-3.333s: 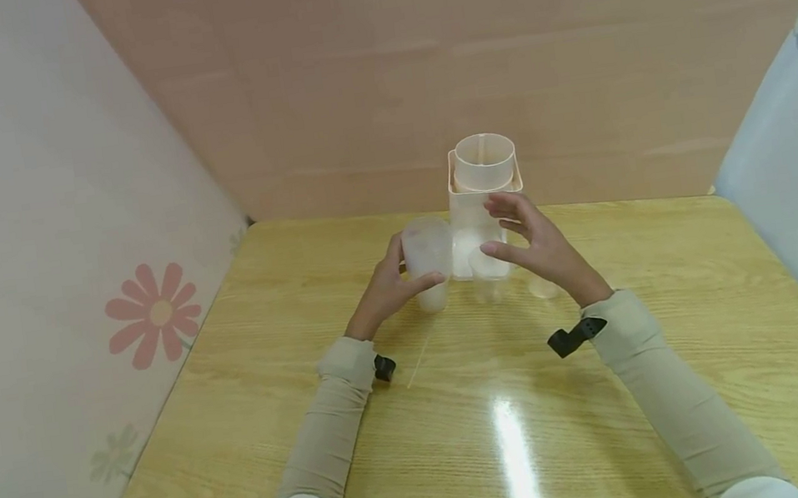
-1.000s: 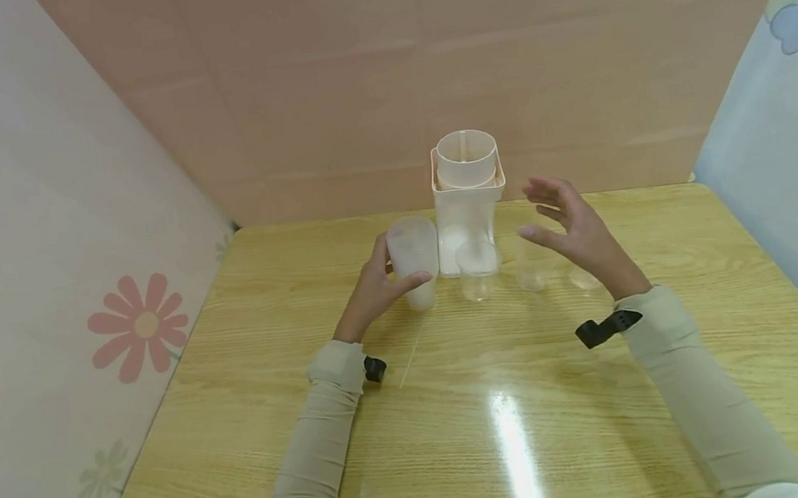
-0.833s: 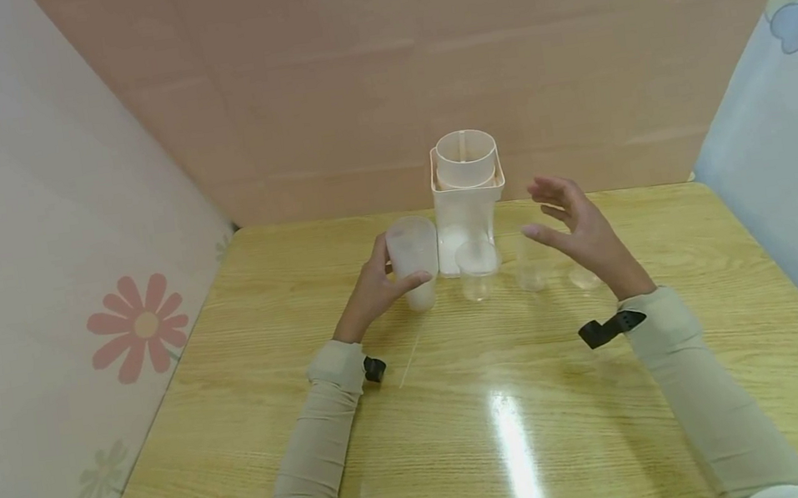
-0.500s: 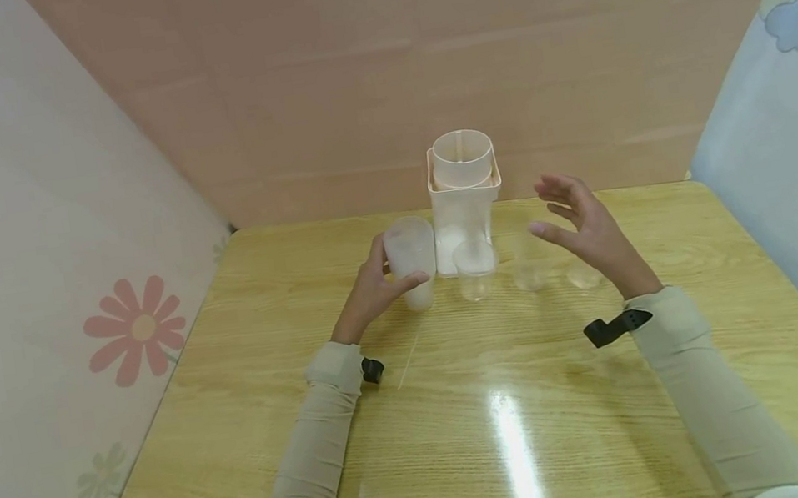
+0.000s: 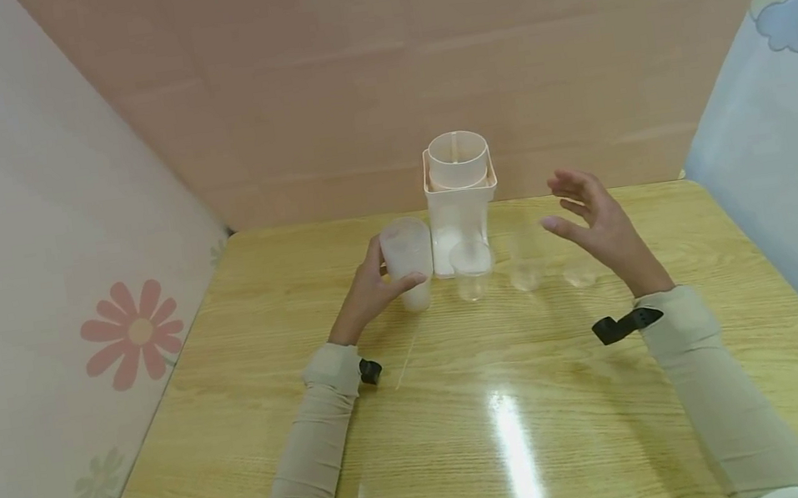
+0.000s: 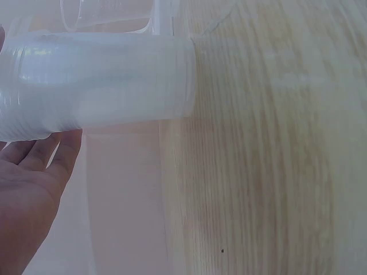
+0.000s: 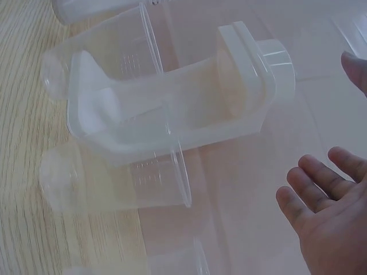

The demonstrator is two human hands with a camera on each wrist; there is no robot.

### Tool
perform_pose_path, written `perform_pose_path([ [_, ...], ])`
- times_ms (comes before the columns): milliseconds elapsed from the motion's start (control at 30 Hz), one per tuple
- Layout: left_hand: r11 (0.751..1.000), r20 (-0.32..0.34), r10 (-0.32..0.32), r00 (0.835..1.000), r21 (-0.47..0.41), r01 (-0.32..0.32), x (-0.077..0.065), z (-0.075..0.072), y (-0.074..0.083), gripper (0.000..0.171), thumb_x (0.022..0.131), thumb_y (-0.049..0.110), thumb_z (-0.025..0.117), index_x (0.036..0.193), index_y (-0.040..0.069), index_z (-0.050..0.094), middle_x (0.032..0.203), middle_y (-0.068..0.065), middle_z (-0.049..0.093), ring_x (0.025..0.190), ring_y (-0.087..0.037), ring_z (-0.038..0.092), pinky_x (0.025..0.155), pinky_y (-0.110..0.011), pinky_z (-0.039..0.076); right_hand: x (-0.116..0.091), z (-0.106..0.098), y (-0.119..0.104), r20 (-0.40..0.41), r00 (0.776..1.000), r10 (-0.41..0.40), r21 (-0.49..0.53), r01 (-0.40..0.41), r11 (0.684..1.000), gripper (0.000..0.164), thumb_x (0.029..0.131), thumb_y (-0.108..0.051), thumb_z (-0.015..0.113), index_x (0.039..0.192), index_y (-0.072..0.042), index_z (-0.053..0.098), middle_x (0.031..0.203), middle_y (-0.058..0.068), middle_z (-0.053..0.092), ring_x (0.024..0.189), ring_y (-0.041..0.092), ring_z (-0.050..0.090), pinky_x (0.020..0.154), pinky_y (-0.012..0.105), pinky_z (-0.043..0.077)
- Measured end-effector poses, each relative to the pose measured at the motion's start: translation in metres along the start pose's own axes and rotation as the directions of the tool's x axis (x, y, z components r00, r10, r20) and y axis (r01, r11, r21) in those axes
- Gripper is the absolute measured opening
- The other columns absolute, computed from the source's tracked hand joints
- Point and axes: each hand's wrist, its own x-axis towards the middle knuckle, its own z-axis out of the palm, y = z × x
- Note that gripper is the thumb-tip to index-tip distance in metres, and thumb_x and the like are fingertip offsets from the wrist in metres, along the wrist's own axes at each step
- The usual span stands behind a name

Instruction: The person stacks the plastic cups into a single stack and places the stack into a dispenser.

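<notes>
My left hand (image 5: 372,290) grips a stack of clear plastic cups (image 5: 409,252), standing upright on the wooden table, left of a white holder. In the left wrist view its fingers curl around the rim end of the stack (image 6: 109,80). My right hand (image 5: 604,226) holds nothing, its thumb and fingers spread apart above the right end of a row of cups. That row has a near-left cup (image 5: 474,273), a middle cup (image 5: 526,274) and a faint right-hand cup (image 5: 579,271). The right wrist view shows a single transparent cup (image 7: 114,177) on the table.
The tall white holder (image 5: 460,228) with a round tube (image 5: 459,159) in its top stands behind the cups, near the back wall. A thin pale stick (image 5: 408,359) lies in front of the cup stack. Printed side walls flank the table (image 5: 247,471).
My right hand has moved rightward, away from the white holder and past the cups, uncovering more of the row. My left hand stays on the stack. The head view has shifted slightly.
</notes>
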Motion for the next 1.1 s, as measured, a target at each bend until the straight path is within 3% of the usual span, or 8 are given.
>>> perform_pose_path([
  [133, 1.0, -0.004, 0.004, 1.0, 0.003, -0.004, -0.001, -0.001, 0.001, 0.091, 0.089, 0.027, 0.079, 0.157, 0.018, 0.02, 0.145, -0.015, 0.046, 0.128, -0.034, 0.052, 0.099, -0.052, 0.048, -0.001, -0.004, 0.002, -0.009, 1.0, 0.001, 0.005, -0.001, 1.0, 0.071, 0.096, -0.006, 0.067, 0.156, -0.013, 0.029, 0.152, 0.014, 0.036, 0.139, 0.027, 0.036, 0.113, 0.025, 0.032],
  [400, 0.997, -0.014, 0.073, 0.997, -0.022, -0.073, -0.001, -0.001, -0.002, 0.09, 0.086, 0.038, 0.08, 0.156, 0.024, 0.024, 0.141, -0.01, 0.051, 0.122, -0.031, 0.056, 0.093, -0.052, 0.051, -0.007, -0.012, 0.002, -0.022, 1.0, 0.013, -0.015, -0.013, 1.0, 0.07, 0.097, -0.011, 0.066, 0.156, -0.017, 0.029, 0.153, 0.011, 0.036, 0.139, 0.027, 0.035, 0.113, 0.027, 0.031],
  [867, 0.997, -0.006, 0.074, 0.997, -0.036, -0.074, -0.001, -0.001, -0.001, 0.088, 0.087, 0.033, 0.08, 0.155, 0.022, 0.024, 0.141, -0.01, 0.05, 0.122, -0.03, 0.055, 0.094, -0.052, 0.051, -0.019, -0.03, 0.011, -0.063, 0.997, 0.042, -0.056, -0.045, 0.997, 0.071, 0.098, -0.012, 0.065, 0.157, -0.019, 0.026, 0.153, 0.013, 0.034, 0.14, 0.027, 0.035, 0.113, 0.024, 0.03],
  [1100, 0.996, -0.009, 0.08, 0.997, -0.034, -0.08, -0.002, -0.001, -0.003, 0.092, 0.084, 0.043, 0.08, 0.155, 0.023, 0.025, 0.14, -0.009, 0.05, 0.121, -0.03, 0.056, 0.092, -0.051, 0.052, -0.025, -0.036, 0.015, -0.084, 0.994, 0.066, -0.06, -0.071, 0.996, 0.072, 0.098, -0.012, 0.064, 0.158, -0.019, 0.025, 0.153, 0.013, 0.034, 0.14, 0.029, 0.034, 0.113, 0.024, 0.03],
])
